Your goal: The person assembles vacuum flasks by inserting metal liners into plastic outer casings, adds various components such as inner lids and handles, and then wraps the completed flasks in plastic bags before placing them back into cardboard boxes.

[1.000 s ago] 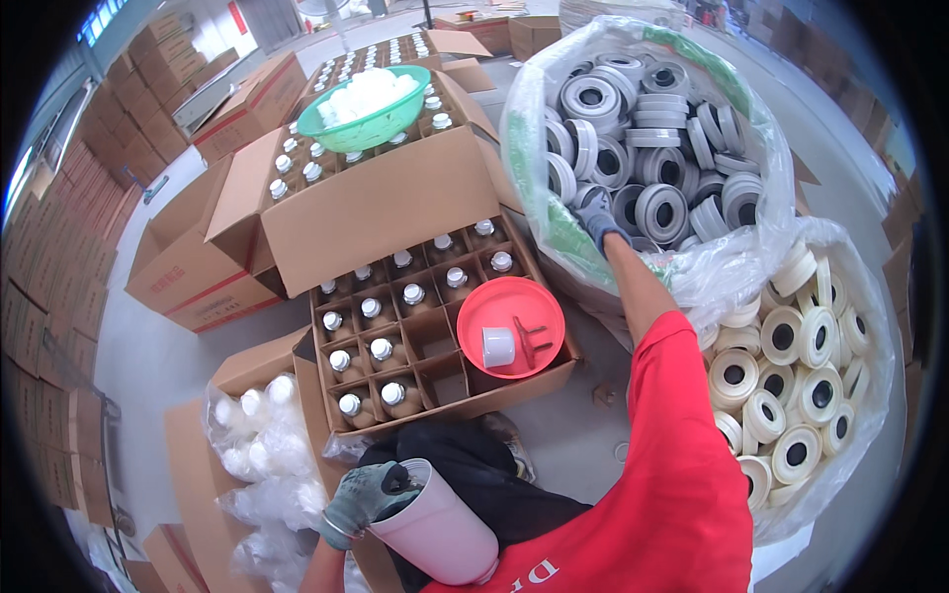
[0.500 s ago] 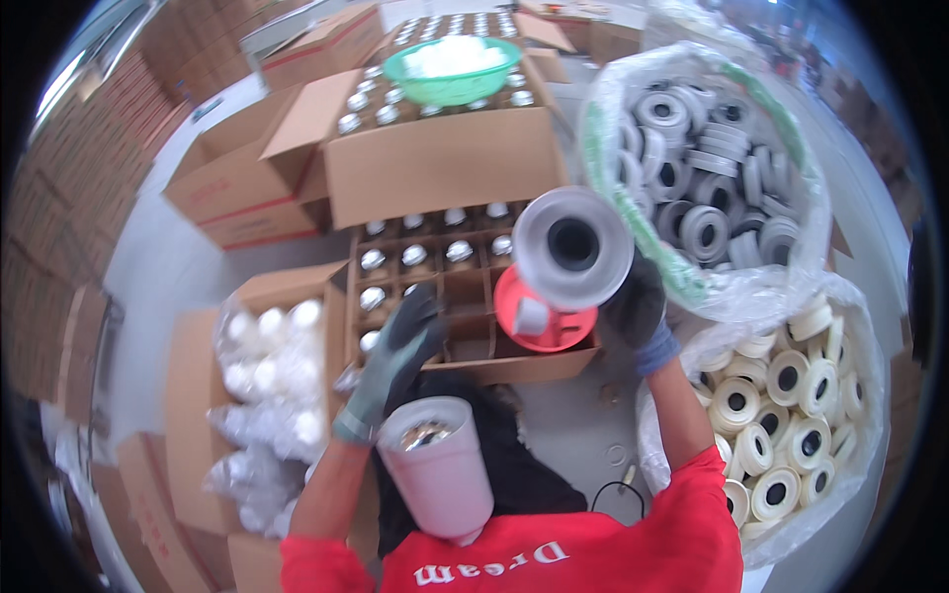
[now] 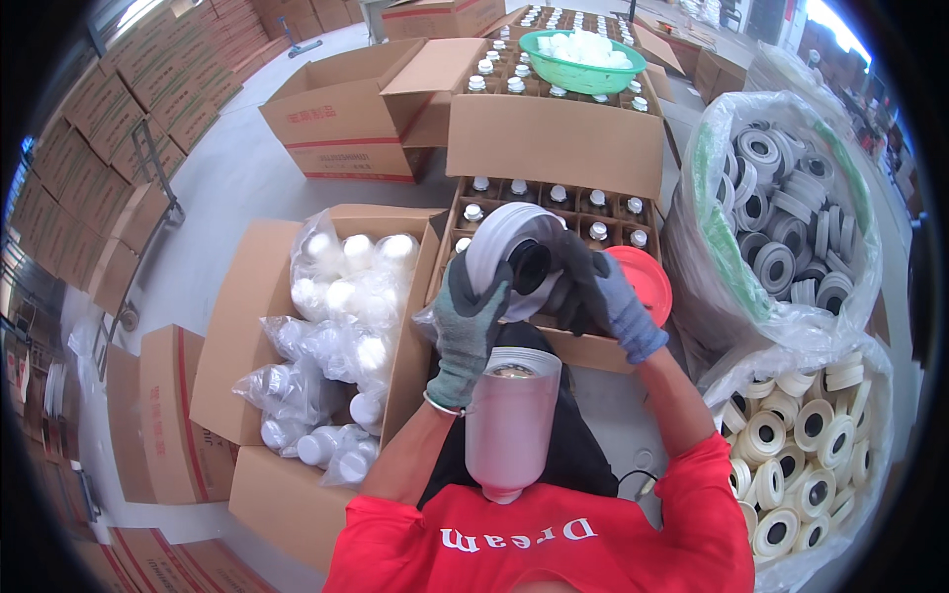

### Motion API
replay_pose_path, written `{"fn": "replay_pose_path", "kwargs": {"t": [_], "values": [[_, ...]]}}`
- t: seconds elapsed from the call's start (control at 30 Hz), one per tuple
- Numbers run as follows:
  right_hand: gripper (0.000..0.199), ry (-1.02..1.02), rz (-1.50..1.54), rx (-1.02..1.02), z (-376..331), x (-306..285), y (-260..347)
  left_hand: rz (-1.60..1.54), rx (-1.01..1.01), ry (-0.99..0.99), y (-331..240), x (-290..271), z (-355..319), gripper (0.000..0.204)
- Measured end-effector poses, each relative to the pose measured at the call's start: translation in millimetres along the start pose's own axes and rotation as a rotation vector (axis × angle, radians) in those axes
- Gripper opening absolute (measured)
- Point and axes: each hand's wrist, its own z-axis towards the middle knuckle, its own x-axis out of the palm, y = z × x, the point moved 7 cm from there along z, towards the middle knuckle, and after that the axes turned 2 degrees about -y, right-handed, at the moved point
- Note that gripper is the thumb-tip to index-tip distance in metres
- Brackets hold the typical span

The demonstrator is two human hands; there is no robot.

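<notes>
A grey-white round flared cap with a black centre (image 3: pixel 499 239) is held tilted above the near end of a divided box. My left hand (image 3: pixel 468 321), in a grey-green glove, grips its left edge. On its other side is my right hand (image 3: pixel 601 294), in a dark grey glove, its fingers partly hidden behind the cap. Below them, between my legs, a translucent whitish plastic cylinder (image 3: pixel 509 435) stands with its threaded wide mouth up and narrow neck down. Something shiny shows inside its mouth. A round red plastic piece (image 3: pixel 647 282) rests on the box beside my right hand.
Silver-capped bottles fill cells of the cardboard box (image 3: pixel 618 353). A green basin (image 3: pixel 581 71) of white pieces sits on bottles farther back. Left stands a carton (image 3: pixel 400 366) of bagged white caps. Right are plastic sacks of grey caps (image 3: pixel 791 212) and cream caps (image 3: pixel 796 435).
My right hand has brought the grey-white cap leftward and tilted it. My left hand has risen and taken hold of it. The view has shifted, and the cylinder stands more upright.
</notes>
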Motion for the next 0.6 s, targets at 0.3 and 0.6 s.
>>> {"fn": "replay_pose_path", "kwargs": {"t": [0.3,0.6], "values": [[0.049,0.222,0.447,0.369,6.9,57.0,-16.0,0.051,0.356,0.036,-47.2,-14.4,-10.7,0.055],[0.047,0.367,0.761,0.885,-85.5,63.9,-118.9,0.372,0.371,0.692,12.3,-24.6,5.5,0.071]]}}
